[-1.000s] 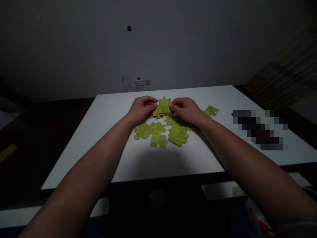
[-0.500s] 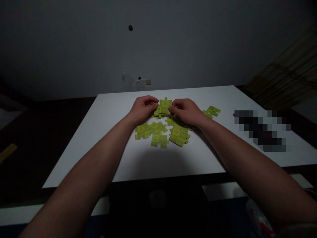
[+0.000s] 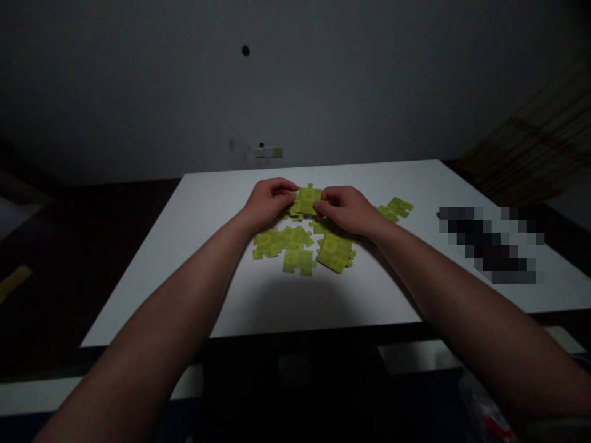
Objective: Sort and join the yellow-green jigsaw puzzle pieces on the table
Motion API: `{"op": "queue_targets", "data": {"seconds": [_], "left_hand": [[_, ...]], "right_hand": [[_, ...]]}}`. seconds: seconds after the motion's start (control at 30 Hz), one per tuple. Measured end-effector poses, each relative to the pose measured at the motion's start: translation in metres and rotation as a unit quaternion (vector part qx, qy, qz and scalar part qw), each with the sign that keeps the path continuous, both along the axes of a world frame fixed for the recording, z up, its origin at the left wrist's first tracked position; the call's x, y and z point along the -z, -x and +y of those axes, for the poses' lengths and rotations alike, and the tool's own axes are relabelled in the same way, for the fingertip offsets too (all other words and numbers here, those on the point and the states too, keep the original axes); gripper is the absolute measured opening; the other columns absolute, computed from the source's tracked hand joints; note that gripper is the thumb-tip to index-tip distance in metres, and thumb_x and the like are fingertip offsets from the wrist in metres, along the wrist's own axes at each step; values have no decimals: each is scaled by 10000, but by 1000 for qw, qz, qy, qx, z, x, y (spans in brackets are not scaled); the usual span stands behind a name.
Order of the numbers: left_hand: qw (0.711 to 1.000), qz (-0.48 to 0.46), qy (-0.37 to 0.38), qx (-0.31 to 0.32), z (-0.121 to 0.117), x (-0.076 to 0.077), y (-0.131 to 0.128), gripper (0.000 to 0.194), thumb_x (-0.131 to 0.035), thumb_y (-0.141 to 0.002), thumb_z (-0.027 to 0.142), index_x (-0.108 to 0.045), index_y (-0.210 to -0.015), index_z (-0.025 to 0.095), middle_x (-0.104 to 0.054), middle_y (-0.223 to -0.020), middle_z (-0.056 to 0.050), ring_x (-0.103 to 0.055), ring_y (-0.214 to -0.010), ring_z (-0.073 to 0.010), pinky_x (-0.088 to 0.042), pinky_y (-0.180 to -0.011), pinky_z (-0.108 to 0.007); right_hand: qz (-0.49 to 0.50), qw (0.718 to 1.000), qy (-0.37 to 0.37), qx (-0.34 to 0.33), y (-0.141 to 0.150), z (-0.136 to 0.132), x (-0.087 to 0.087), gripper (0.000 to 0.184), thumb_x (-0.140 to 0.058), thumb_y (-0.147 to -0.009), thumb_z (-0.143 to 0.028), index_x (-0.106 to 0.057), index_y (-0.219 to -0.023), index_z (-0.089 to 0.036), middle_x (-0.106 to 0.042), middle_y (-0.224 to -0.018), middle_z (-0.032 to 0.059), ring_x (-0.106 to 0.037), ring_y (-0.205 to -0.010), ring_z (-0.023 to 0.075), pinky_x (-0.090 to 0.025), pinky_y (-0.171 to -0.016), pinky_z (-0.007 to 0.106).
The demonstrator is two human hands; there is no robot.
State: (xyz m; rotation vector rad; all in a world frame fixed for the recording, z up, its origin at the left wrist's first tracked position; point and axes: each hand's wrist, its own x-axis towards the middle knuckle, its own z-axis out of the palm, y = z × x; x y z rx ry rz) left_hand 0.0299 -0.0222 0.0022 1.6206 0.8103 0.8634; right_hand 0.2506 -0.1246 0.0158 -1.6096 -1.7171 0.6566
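Observation:
A yellow-green puzzle piece [image 3: 308, 198] with a faint print and a tab at its far edge is held between my two hands. My left hand [image 3: 271, 200] is closed, its thumb and fingers pinching at the left side. From the opposite side my right hand [image 3: 347, 208] grips the right edge, thumb on top. Part of another piece shows just under the held one; whether my left hand has that one too, I cannot tell. Closer to me lie several loose puzzle pieces, among them a flat one [image 3: 298, 261] and an overlapping pile [image 3: 335, 251] below my right wrist.
All this rests on a white table [image 3: 184, 289]. More pieces [image 3: 399, 207] lie beyond my right hand. A dark pixelated object [image 3: 489, 246] is on the right of the table. A pale wall with sockets [image 3: 268, 152] stands behind.
The held piece has tilted a little flatter and sunk slightly toward the table. Both hands keep their pinch, and the view has shifted slightly.

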Motion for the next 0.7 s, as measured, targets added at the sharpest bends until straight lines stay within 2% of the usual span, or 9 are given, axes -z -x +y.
{"op": "queue_targets", "data": {"seconds": [0.4,0.7], "left_hand": [[1000,-18,17,0,-3,-2,-2,137,-768,-858,117,-779,-980,179,-724,-785,-39,-639,-682,-145,-548,-702,-336],[997,-55,49,10,-3,-3,0,204,-832,-852,138,-777,-1046,171,-732,-797,-34,-698,-724,-164,-603,-784,-365]], "right_hand": [[24,1000,5,-5,0,0,3,286,-709,-951,-469,-716,-801,-225,-689,-723,29,-517,-644,177,-348,-636,343],[18,1000,-3,7,-1,-2,-1,310,-701,-935,-486,-711,-775,-220,-679,-698,17,-511,-628,171,-327,-607,332]]}}
